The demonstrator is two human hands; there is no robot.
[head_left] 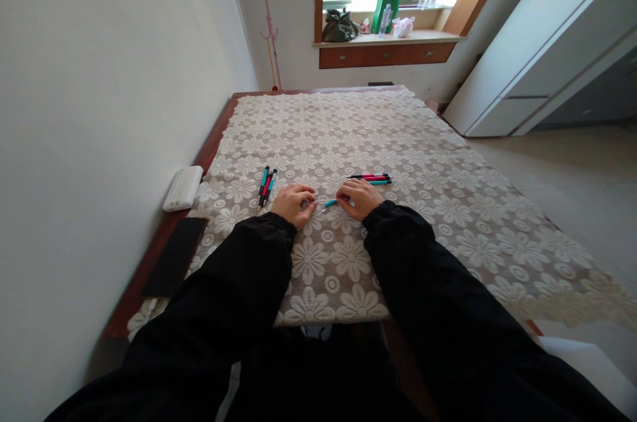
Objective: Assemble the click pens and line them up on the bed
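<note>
Over the flower-patterned tablecloth [330,137], both hands are close together near the front of the table. My right hand [361,198] pinches a small blue pen [330,203], whose pale end points left. My left hand [294,205] is closed at the fingertips; a thin pale piece shows by them, too small to name. Left of my left hand lies a group of blue, red and black pens [267,186], side by side and slanted. Just beyond my right hand, more pens [375,176] in black, red and blue lie crosswise.
A white box-shaped device [184,188] and a black flat phone-like slab [175,257] lie along the table's left edge, beside the wall. The far windowsill holds a green bag [387,7] and a dark bag [339,26]. A white fridge-like cabinet [527,57] stands right.
</note>
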